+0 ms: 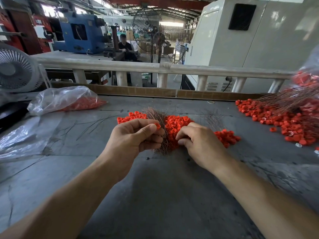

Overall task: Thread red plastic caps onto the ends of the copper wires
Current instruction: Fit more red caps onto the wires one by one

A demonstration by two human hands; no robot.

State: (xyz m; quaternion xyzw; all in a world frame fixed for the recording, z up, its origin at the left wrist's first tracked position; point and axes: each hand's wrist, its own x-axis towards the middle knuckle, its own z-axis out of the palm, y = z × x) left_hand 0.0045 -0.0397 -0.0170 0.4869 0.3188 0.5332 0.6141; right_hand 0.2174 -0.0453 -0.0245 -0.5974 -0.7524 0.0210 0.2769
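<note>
My left hand (136, 135) grips a bundle of thin copper wires (159, 118) and pinches one red plastic cap (157, 126) between thumb and forefinger. Behind it a pile of loose red caps (179, 125) lies on the grey table (164, 187). My right hand (198, 142) rests on this pile with fingers curled down among the caps; whether it holds one is hidden. A second loose tuft of copper wires (211, 118) lies just beyond my right hand.
A larger heap of capped wires and red caps (283, 118) spreads at the right. A clear bag of red caps (69, 100) lies at the left, with empty plastic (22, 137) beside it. A railing (155, 68), fans and a seated person (125, 47) are beyond.
</note>
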